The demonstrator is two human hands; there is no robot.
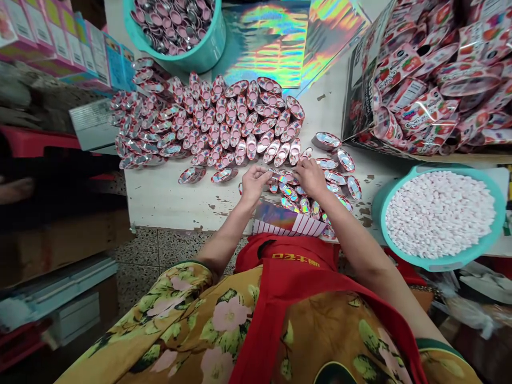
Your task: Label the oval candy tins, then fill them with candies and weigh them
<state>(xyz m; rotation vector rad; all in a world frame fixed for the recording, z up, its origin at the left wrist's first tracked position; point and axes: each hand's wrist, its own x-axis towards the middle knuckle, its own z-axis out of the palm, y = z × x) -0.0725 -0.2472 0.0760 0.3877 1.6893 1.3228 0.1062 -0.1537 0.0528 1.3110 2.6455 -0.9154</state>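
Observation:
My left hand (255, 184) is closed, thumb and index finger pinched at the edge of a group of small oval strawberry-print packages (288, 191) with shiny tops. Something small and shiny shows at its fingertips, too small to make out. My right hand (311, 177) is closed with its fingers bent down among the same packages; what it grips is hidden. Just beyond both hands stand many packages with pink oval centres (251, 146), packed closely together. A holographic sticker sheet (276, 214) with pale strips lies at the table edge, below my hands.
A teal tub of pink oval pieces (218, 50) stands at the back, beside holographic sheets (264, 48). To the right are a carton of printed sleeves (362, 96) and a teal basin (380, 213) of white pieces. Boxes (72, 48) line the left. Another person's hand (18, 189) shows far left.

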